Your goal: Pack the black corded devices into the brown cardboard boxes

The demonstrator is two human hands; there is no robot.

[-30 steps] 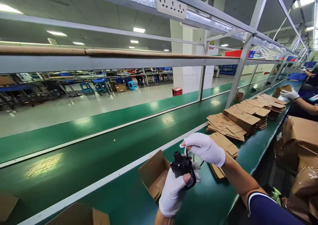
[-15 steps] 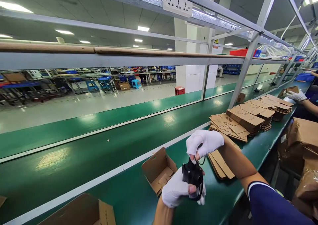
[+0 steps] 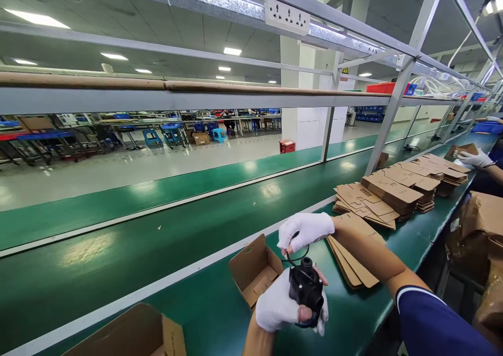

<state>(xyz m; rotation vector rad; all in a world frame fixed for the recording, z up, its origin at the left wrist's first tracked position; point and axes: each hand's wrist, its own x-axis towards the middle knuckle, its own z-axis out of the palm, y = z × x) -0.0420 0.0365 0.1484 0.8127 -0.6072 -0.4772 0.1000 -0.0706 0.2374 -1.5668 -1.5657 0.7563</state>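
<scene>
My left hand (image 3: 280, 306), in a white glove, grips a small black pump-like part (image 3: 304, 287) low in the middle of the view. My right hand (image 3: 304, 230), also gloved, is just above it and pinches the part's thin black wire (image 3: 295, 259), which loops between the two hands. An open small cardboard box (image 3: 254, 268) lies on its side on the green bench (image 3: 220, 314) just left of my hands. A pile of flat cardboard blanks (image 3: 351, 264) lies under my right forearm.
Stacks of flat folded cartons (image 3: 387, 196) run along the bench to the right. Another open box (image 3: 133, 332) sits at the lower left. The green conveyor belt (image 3: 157, 240) passes behind. A co-worker's gloved hand (image 3: 473, 159) holds a box at far right. Brown bags (image 3: 481, 225) stand at right.
My right hand has moved left and slightly down, drawing the wire out in a loop. My left hand has turned the black part a little; the view shifted slightly.
</scene>
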